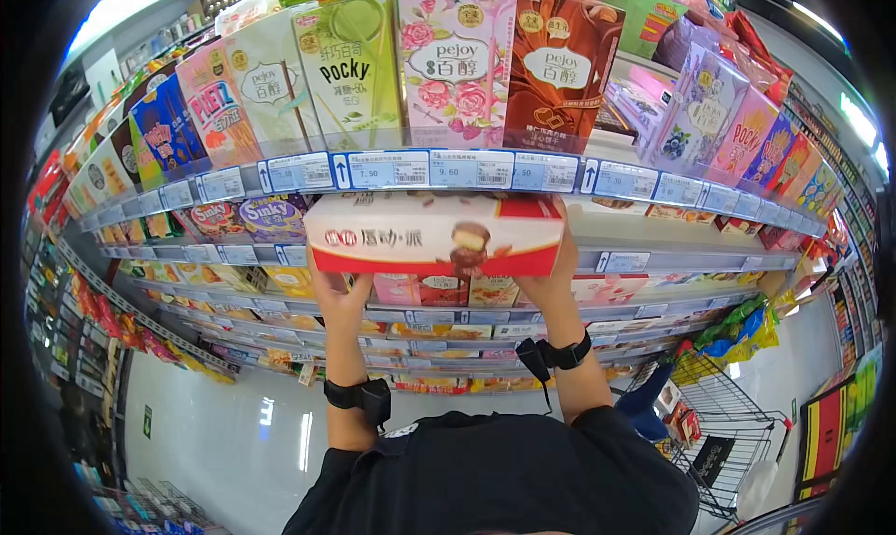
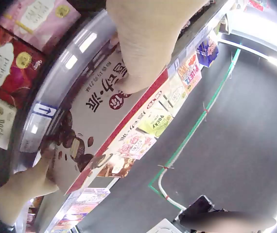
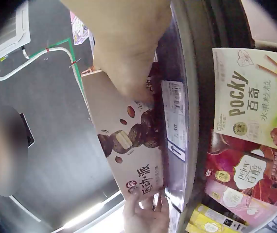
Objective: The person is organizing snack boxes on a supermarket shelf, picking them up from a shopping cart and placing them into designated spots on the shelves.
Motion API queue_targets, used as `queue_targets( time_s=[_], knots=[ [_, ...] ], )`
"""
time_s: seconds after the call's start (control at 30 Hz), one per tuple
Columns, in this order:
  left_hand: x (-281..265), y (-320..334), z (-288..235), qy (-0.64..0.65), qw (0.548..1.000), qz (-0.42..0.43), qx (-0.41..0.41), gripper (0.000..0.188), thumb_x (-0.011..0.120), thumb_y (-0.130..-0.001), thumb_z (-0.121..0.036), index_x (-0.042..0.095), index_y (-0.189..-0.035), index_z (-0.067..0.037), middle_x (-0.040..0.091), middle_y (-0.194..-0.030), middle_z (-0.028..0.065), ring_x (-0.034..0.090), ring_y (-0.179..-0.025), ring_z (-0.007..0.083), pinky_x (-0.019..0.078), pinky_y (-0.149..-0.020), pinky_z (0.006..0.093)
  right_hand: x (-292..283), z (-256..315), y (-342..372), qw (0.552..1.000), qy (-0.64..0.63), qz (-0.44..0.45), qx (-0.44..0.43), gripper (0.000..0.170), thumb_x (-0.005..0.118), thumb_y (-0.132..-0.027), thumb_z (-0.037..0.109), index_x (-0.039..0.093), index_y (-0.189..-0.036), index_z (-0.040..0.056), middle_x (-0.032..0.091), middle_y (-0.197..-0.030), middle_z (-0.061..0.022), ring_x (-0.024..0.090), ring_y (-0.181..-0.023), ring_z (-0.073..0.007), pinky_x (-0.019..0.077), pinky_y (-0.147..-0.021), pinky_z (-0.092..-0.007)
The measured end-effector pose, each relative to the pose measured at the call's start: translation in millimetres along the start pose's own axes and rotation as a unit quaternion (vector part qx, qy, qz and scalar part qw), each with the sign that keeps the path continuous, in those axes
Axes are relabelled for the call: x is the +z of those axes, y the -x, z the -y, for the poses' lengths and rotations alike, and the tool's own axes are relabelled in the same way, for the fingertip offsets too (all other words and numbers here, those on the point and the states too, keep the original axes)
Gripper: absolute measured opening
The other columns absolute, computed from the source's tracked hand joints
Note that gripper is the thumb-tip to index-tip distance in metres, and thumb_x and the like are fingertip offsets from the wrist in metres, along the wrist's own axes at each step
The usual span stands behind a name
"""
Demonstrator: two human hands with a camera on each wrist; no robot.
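A white and red snack box point(image 1: 435, 238) with a chocolate-coated pie pictured on it is held level between both hands, in front of the upper shelf. My left hand point(image 1: 342, 291) grips its left end, and my right hand point(image 1: 553, 272) grips the right end. In the left wrist view the left thumb lies over the printed face of the box point(image 2: 99, 102), while the other hand point(image 2: 31, 182) holds the far end. From the right wrist the box point(image 3: 124, 131) shows its pie picture close to the shelf's price strip. Fingers behind the box are partly hidden.
Above the hands stands a row of Pocky point(image 1: 347, 78) and Pejoy boxes point(image 1: 457, 69) behind a price-tag rail point(image 1: 411, 169). Lower shelves hold more snack boxes, including Sinky packs point(image 1: 273, 220). A wire shopping cart point(image 1: 728, 423) with goods stands at the lower right.
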State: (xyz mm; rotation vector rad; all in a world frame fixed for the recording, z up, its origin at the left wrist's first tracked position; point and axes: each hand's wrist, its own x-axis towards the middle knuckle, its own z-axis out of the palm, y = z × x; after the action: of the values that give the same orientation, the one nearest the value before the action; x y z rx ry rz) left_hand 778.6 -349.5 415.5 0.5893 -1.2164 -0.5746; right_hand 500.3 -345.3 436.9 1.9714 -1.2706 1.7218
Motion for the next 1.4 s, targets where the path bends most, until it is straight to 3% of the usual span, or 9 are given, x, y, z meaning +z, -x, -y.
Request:
queue_targets(
  time_s=[0.07,0.27,0.53,0.77,0.83,0.93,1.13,1.33,1.4],
  knots=[
    [-2,-9,3,-0.031,0.999,0.022,0.033,0.069,0.066,-0.068,0.007,0.036,-0.129,-0.001,0.047,-0.122,0.0076,0.048,-0.108,0.0166,0.0373,-0.092,0.0280,0,1,-2,0.999,0.006,0.036,0.025,0.085,0.074,-0.061,0.024,0.034,-0.129,-0.0053,0.052,-0.115,-0.0234,0.053,-0.102,-0.0390,0.0433,-0.087,-0.0433],
    [-2,-15,6,-0.101,0.995,0.023,0.012,0.065,0.067,-0.067,0.001,0.040,-0.126,-0.001,0.047,-0.116,0.0049,0.047,-0.088,0.0110,0.0385,-0.073,0.0244,-3,2,-7,0.998,0.055,0.041,-0.005,0.083,0.075,-0.063,0.026,0.034,-0.128,-0.0059,0.052,-0.112,-0.0265,0.053,-0.100,-0.0413,0.0438,-0.085,-0.0450],
    [6,-32,-2,-0.229,0.973,-0.016,-0.014,0.049,0.072,-0.074,-0.021,0.051,-0.115,-0.003,0.054,-0.095,0.0000,0.042,-0.071,0.0088,0.0351,-0.058,0.0224,-9,9,-17,0.996,0.053,0.066,0.036,0.078,0.072,-0.067,0.028,0.035,-0.127,-0.0052,0.056,-0.102,-0.0256,0.056,-0.090,-0.0403,0.0464,-0.076,-0.0440],
    [4,-33,-5,-0.260,0.965,-0.007,0.014,0.050,0.072,-0.074,-0.020,0.051,-0.115,-0.003,0.055,-0.092,-0.0008,0.043,-0.067,0.0088,0.0348,-0.056,0.0219,-17,20,-19,0.993,0.044,0.086,0.071,0.074,0.072,-0.068,0.026,0.036,-0.125,-0.0044,0.057,-0.101,-0.0241,0.058,-0.089,-0.0389,0.0472,-0.075,-0.0412],
    [5,-34,-6,-0.259,0.965,-0.011,0.024,0.053,0.072,-0.073,-0.020,0.050,-0.118,-0.004,0.056,-0.093,-0.0001,0.044,-0.069,0.0088,0.0347,-0.056,0.0215,-18,26,-25,0.995,-0.042,0.059,0.065,0.071,0.071,-0.070,0.024,0.036,-0.125,-0.0042,0.056,-0.105,-0.0245,0.056,-0.095,-0.0386,0.0463,-0.079,-0.0400],
    [15,-35,-19,-0.222,0.975,-0.023,0.010,0.061,0.073,-0.073,-0.022,0.045,-0.125,-0.006,0.055,-0.104,0.0036,0.046,-0.079,0.0119,0.0362,-0.061,0.0241,-18,22,-27,0.991,-0.110,0.049,0.054,0.069,0.070,-0.073,0.020,0.033,-0.126,-0.0040,0.052,-0.113,-0.0246,0.053,-0.105,-0.0372,0.0429,-0.088,-0.0393],
    [19,-40,-27,-0.362,0.919,-0.028,0.152,0.072,0.073,-0.071,-0.025,0.040,-0.130,-0.002,0.046,-0.123,0.0127,0.043,-0.110,0.0248,0.0341,-0.092,0.0339,-26,30,-34,0.975,-0.182,0.091,0.085,0.069,0.069,-0.074,0.016,0.030,-0.128,-0.0041,0.047,-0.122,-0.0237,0.048,-0.115,-0.0349,0.0362,-0.099,-0.0398],
    [27,-40,-26,-0.115,0.991,0.012,0.071,0.087,0.078,-0.065,-0.014,0.028,-0.135,0.001,0.036,-0.132,0.0161,0.037,-0.121,0.0254,0.0311,-0.101,0.0365,-30,16,-27,0.981,-0.123,0.143,0.046,0.078,0.071,-0.073,0.012,0.024,-0.134,-0.0036,0.043,-0.128,-0.0234,0.041,-0.123,-0.0336,0.0334,-0.101,-0.0393],
    [25,-43,-23,-0.127,0.988,0.019,0.088,0.090,0.078,-0.063,-0.011,0.025,-0.135,0.001,0.034,-0.134,0.0164,0.037,-0.121,0.0241,0.0320,-0.101,0.0360,-28,15,-28,0.984,-0.102,0.145,0.032,0.076,0.069,-0.074,0.012,0.024,-0.134,-0.0038,0.042,-0.128,-0.0240,0.040,-0.123,-0.0352,0.0322,-0.101,-0.0390]
  ],
)
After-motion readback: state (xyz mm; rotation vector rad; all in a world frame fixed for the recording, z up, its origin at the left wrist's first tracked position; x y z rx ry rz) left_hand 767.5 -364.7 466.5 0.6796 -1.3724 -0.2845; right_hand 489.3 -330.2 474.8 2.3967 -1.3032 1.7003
